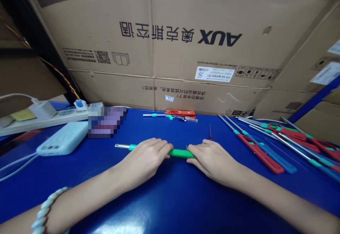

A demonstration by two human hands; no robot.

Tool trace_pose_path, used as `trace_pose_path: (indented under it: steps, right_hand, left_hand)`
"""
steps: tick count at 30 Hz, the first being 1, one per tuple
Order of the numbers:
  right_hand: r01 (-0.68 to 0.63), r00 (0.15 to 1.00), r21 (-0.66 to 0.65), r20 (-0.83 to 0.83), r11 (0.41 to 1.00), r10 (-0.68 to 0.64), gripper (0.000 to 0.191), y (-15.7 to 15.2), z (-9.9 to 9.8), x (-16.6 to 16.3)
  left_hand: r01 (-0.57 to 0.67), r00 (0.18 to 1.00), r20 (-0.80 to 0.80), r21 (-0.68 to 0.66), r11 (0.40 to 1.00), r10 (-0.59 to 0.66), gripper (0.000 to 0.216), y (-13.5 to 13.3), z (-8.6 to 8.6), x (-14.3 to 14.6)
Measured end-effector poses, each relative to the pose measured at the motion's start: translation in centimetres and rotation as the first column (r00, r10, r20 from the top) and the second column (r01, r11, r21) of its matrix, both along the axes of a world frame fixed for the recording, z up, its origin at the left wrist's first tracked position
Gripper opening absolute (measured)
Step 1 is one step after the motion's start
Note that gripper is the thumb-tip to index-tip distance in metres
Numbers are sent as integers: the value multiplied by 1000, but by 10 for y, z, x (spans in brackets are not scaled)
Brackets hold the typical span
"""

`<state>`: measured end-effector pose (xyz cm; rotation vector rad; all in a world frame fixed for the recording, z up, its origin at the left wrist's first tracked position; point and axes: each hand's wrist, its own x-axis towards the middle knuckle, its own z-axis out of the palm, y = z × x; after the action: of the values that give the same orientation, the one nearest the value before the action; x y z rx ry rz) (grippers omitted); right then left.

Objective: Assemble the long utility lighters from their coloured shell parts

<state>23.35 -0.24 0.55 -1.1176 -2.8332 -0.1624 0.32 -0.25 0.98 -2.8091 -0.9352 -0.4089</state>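
Note:
A long lighter with a green handle (180, 153) and a metal tube pointing left lies flat on the blue table (170, 198). My left hand (145, 159) is closed over the handle's left part, near the teal collar. My right hand (212, 159) is closed over the handle's right end. Only a short green stretch shows between the two hands. A small red-handled pin or screwdriver (210, 131) lies just beyond my right hand. A white bead bracelet (44, 209) circles my left wrist.
Several red, blue and teal long lighters (268, 145) lie in a heap at the right. One orange lighter (175, 114) lies at the back centre. A white power bank (63, 138) and power strip (39, 119) sit at the left. Cardboard boxes (170, 50) wall the back.

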Motion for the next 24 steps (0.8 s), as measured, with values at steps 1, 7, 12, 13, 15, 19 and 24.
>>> trace_pose_path:
  steps: [1,7,12,13,15,19,24]
  right_hand:
    - [0,1000,5,3,1000,-1,13,-1,0,-1]
    - [-8,998,45,64,999,5,14,-8,-4,-8]
    - [23,996,34,81,999,-26,13,-1,-4,-6]
    - [46,995,35,87,998,-49,13,2,-3,-4]
    - [96,990,33,97,995,-99,14,7,-1,2]
    - [133,985,32,110,991,-136,15,17,2,12]
    - [119,981,56,145,991,-126,15,20,4,17]
  left_hand:
    - [9,1000,-3,21,1000,-9,18,0,-1,0]
    - [71,997,7,65,995,-72,18,-3,-9,4]
    - [41,999,23,-31,999,-40,19,1,-3,3]
    - [27,999,22,-22,999,-26,23,4,-1,0]
    - [-16,1000,12,21,1000,16,34,13,4,-8]
    - [-117,989,-81,58,991,122,38,35,8,-29]
    - [-203,948,-235,81,976,217,35,45,6,-40]
